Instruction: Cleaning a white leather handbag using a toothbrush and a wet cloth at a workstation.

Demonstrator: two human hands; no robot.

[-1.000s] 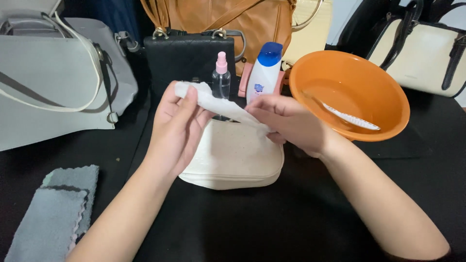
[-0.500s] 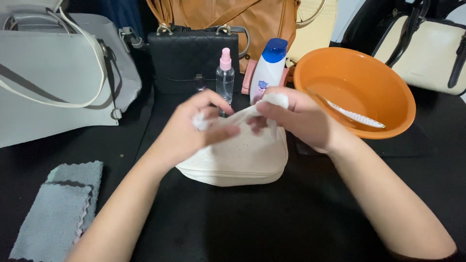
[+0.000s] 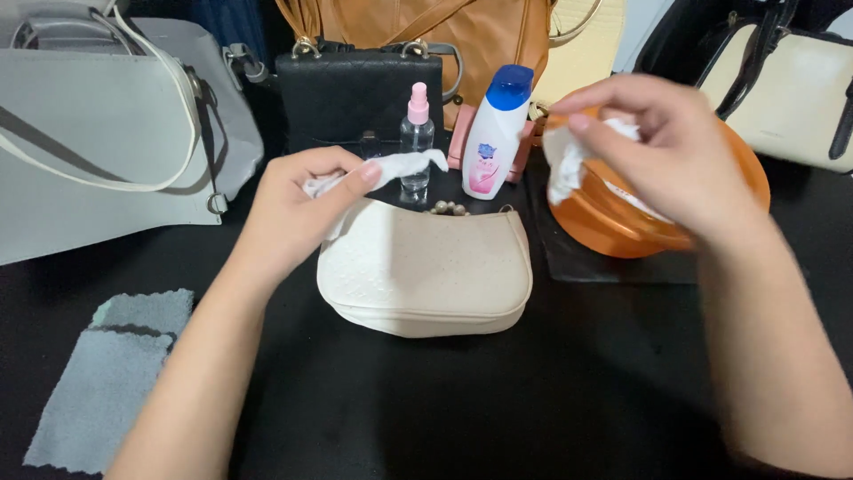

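A small cream shoulder bag (image 3: 426, 271) lies flat on the black table in front of me. My left hand (image 3: 298, 209) hovers over its left top corner and pinches a white piece of tissue (image 3: 404, 164). My right hand (image 3: 657, 147) is raised over the orange bowl (image 3: 622, 227) at the right and grips another white piece of tissue (image 3: 564, 160). The two pieces are apart.
Behind the cream bag stand a clear spray bottle with a pink cap (image 3: 416, 138) and a white bottle with a blue cap (image 3: 496, 133). A black quilted bag (image 3: 355, 102), a tan bag (image 3: 444, 31), a grey bag (image 3: 98, 133) and a cream-and-black bag (image 3: 791, 89) ring the table. Grey cloths (image 3: 111, 373) lie at the front left.
The hands were together over the cream bag holding one white tissue. They have moved apart, the right one going over the orange bowl, and each now holds a piece.
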